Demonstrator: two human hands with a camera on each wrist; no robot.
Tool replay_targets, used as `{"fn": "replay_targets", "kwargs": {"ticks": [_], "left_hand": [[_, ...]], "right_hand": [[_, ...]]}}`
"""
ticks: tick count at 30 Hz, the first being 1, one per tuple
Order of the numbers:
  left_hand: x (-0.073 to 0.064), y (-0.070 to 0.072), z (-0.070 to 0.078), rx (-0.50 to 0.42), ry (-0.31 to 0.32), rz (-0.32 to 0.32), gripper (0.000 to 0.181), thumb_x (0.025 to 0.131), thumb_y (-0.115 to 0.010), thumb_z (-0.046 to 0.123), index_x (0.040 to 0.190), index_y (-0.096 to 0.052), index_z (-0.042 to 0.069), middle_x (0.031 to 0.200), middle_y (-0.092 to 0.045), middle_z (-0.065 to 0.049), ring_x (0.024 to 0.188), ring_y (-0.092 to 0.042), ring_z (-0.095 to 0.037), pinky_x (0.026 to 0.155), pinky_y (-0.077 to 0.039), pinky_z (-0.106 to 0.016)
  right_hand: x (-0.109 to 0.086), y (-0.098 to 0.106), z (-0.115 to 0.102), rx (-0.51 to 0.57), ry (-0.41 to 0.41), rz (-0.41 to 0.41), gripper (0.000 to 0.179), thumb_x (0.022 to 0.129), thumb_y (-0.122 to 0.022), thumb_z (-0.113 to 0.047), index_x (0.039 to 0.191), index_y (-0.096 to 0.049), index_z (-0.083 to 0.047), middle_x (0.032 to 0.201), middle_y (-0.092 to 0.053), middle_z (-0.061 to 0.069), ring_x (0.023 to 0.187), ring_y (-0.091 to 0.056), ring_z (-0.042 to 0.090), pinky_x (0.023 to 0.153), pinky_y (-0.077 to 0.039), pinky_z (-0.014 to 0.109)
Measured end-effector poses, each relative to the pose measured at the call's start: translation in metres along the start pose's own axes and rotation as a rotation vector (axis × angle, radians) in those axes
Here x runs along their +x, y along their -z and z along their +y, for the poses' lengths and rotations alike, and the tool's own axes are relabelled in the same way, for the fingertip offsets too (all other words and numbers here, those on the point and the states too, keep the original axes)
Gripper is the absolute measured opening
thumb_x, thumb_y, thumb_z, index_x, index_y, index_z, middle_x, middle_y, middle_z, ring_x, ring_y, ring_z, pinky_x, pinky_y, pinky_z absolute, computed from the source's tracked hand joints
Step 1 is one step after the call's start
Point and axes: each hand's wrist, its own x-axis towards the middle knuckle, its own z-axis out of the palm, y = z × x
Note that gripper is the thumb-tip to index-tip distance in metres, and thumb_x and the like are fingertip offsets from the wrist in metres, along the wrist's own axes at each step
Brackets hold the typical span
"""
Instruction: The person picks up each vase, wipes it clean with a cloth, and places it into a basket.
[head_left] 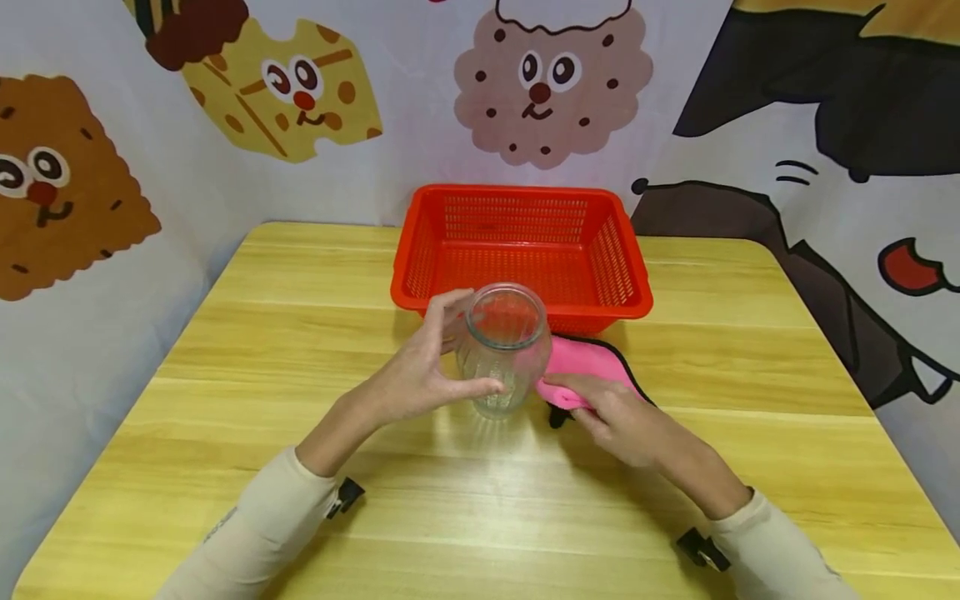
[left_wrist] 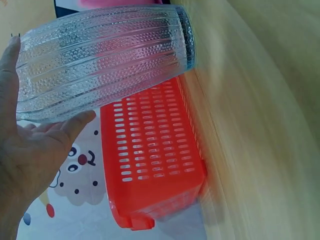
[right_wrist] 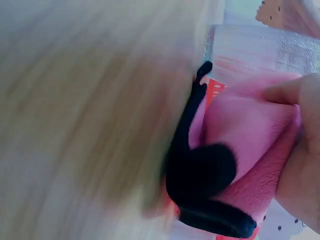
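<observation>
A clear glass jar [head_left: 501, 367] with a ribbed, bumpy surface stands upright near the middle of the table, its open mouth facing up. My left hand [head_left: 416, 375] grips it from the left, thumb across the front and fingers behind. In the left wrist view the jar's textured wall [left_wrist: 105, 62] shows beyond the thumb. A pink cloth [head_left: 592, 362] with black edging is bunched in my right hand [head_left: 626, 421], right at the jar's right side. The right wrist view shows the cloth folded [right_wrist: 245, 130] under the fingers, its black trim hanging down.
A red plastic basket [head_left: 525, 321] with slotted walls stands just behind the jar, at the table's back edge. The wooden table [head_left: 480, 517] runs up to a cartoon-printed cloth backdrop [head_left: 420, 108] behind and at the sides.
</observation>
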Motion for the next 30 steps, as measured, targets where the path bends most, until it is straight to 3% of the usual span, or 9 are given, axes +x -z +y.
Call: {"fn": "replay_targets", "kwargs": {"ticks": [4,7,10,14,18,20,25,27,30], "left_hand": [[0.0,0.003,0.0,-0.053,-0.013,-0.017,0.087,0.082,-0.089,0.019,0.14,-0.024,0.008,0.151,-0.043,-0.01,0.14,-0.042,-0.022,0.111,-0.04,-0.039],[-0.001,0.004,0.0,-0.074,-0.023,-0.032,0.085,0.083,-0.088,0.017,0.139,-0.026,0.006,0.151,-0.043,-0.01,0.141,-0.042,-0.021,0.113,-0.038,-0.038],[-0.002,0.005,-0.001,-0.072,-0.02,-0.049,0.083,0.085,-0.087,0.019,0.141,-0.028,0.006,0.153,-0.042,-0.008,0.142,-0.04,-0.02,0.115,-0.036,-0.04],[-0.004,0.009,-0.001,-0.026,-0.007,-0.06,0.083,0.087,-0.085,0.025,0.147,-0.03,0.011,0.154,-0.043,-0.004,0.142,-0.039,-0.019,0.115,-0.035,-0.043],[-0.006,0.012,-0.002,0.029,-0.009,-0.063,0.088,0.089,-0.082,0.028,0.158,-0.028,0.023,0.157,-0.04,0.001,0.144,-0.037,-0.018,0.114,-0.036,-0.045],[-0.007,0.013,-0.002,0.067,-0.016,-0.053,0.092,0.09,-0.081,0.029,0.161,-0.023,0.029,0.161,-0.034,0.004,0.146,-0.033,-0.016,0.114,-0.035,-0.047],[-0.011,0.009,0.001,0.171,-0.083,0.07,0.104,0.084,-0.086,0.031,0.163,-0.019,0.025,0.162,-0.03,0.008,0.145,-0.033,-0.019,0.113,-0.037,-0.053],[-0.011,0.005,0.004,0.205,-0.11,0.149,0.106,0.079,-0.09,0.032,0.161,-0.025,0.022,0.159,-0.034,0.006,0.141,-0.037,-0.022,0.11,-0.039,-0.054],[-0.009,0.0,0.008,0.237,-0.097,0.24,0.106,0.072,-0.094,0.038,0.156,-0.033,0.02,0.151,-0.043,0.004,0.134,-0.045,-0.021,0.105,-0.045,-0.051]], "right_hand": [[-0.004,0.009,-0.005,0.017,-0.01,0.169,0.034,0.099,-0.058,0.0,0.131,-0.065,-0.007,0.105,-0.064,-0.002,0.09,-0.058,0.014,0.074,-0.053,0.034],[-0.007,0.013,-0.011,0.008,0.015,0.311,0.016,0.095,-0.059,0.002,0.101,-0.064,-0.012,0.081,-0.049,-0.007,0.068,-0.048,0.009,0.055,-0.043,0.025],[-0.007,0.017,-0.019,-0.009,0.031,0.42,0.021,0.091,-0.059,0.005,0.087,-0.053,-0.015,0.072,-0.036,-0.009,0.06,-0.041,0.007,0.048,-0.036,0.021],[-0.004,0.022,-0.028,-0.027,0.042,0.531,0.019,0.089,-0.059,0.007,0.1,-0.066,-0.006,0.07,-0.038,-0.007,0.057,-0.043,0.008,0.045,-0.036,0.019],[0.005,0.024,-0.033,0.001,0.057,0.579,0.04,0.09,-0.056,0.008,0.126,-0.068,-0.005,0.072,-0.04,-0.003,0.053,-0.042,0.009,0.041,-0.035,0.018],[0.008,0.025,-0.035,0.016,0.064,0.583,0.049,0.09,-0.055,0.008,0.136,-0.064,-0.007,0.078,-0.054,0.001,0.054,-0.044,0.011,0.04,-0.036,0.019],[0.011,0.029,-0.039,0.003,0.056,0.588,0.047,0.091,-0.057,0.007,0.136,-0.064,-0.006,0.078,-0.056,0.002,0.053,-0.043,0.011,0.039,-0.036,0.019],[0.011,0.033,-0.04,-0.013,0.045,0.606,0.041,0.092,-0.057,0.006,0.131,-0.066,-0.004,0.07,-0.04,-0.003,0.05,-0.039,0.01,0.038,-0.034,0.019],[0.01,0.041,-0.038,-0.062,0.05,0.693,0.025,0.091,-0.058,0.006,0.113,-0.068,0.001,0.066,-0.034,-0.004,0.05,-0.035,0.009,0.039,-0.029,0.017]]}}
